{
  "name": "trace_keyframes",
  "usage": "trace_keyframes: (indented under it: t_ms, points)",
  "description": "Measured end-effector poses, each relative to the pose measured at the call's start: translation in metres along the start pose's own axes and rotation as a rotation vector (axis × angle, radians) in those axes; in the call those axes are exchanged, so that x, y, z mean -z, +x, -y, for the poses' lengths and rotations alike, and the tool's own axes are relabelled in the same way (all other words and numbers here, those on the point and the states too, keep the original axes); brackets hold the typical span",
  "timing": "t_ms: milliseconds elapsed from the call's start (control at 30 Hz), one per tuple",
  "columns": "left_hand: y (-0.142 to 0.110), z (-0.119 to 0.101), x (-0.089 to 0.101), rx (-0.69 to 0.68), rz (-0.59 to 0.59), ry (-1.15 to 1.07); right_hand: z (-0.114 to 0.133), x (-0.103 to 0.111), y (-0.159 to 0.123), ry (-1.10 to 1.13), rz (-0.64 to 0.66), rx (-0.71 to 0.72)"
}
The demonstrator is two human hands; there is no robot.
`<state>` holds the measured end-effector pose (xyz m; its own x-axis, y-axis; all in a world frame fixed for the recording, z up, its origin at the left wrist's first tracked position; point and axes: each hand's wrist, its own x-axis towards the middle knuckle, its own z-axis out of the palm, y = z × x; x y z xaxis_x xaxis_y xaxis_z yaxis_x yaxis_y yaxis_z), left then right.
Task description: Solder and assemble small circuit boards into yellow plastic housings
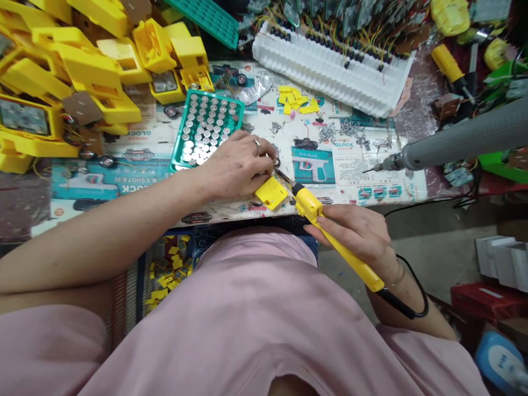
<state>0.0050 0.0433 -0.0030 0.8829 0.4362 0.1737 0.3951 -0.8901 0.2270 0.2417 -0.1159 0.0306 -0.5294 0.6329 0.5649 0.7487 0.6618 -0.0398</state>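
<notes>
My left hand [239, 165] rests on the table edge with its fingers pinched together on a small yellow plastic cover [271, 192] and a tiny metal part I cannot make out. A ring sits on one finger. My right hand [358, 234] is closed round a yellow soldering iron [330, 234], held like a pen. Its metal tip points up and left and touches the spot at the left fingertips, just above the yellow cover. A black cord runs from the iron's rear end round my right wrist.
A green tray of round button cells [204, 132] lies just behind the left hand. Yellow housings [82, 71] are heaped at the far left. A white rack of wired boards [330, 66] stands at the back. A grey electric screwdriver [454, 143] hangs at the right. Small yellow pieces [295, 100] and screws [328, 132] lie mid-table.
</notes>
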Motion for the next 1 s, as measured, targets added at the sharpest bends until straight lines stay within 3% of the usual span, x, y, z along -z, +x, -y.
trace_keyframes:
  t_ms: [200, 467, 600, 767, 1000]
  points:
    - [0.001, -0.009, 0.004, 0.157, -0.007, 0.136, 0.000, 0.001, 0.000, 0.021, 0.043, -0.008]
    - [0.002, -0.012, 0.003, 0.163, 0.051, 0.095, 0.000, 0.000, -0.002, 0.039, 0.056, -0.014]
    - [-0.006, -0.012, 0.008, 0.173, 0.037, 0.033, -0.001, -0.001, -0.009, 0.054, -0.004, -0.048]
    - [-0.013, -0.014, 0.010, 0.241, -0.030, 0.014, 0.000, -0.006, -0.016, -0.029, -0.184, -0.168]
    - [-0.021, -0.016, 0.006, 0.245, -0.126, 0.032, -0.004, -0.029, 0.005, -0.028, -0.053, -0.212]
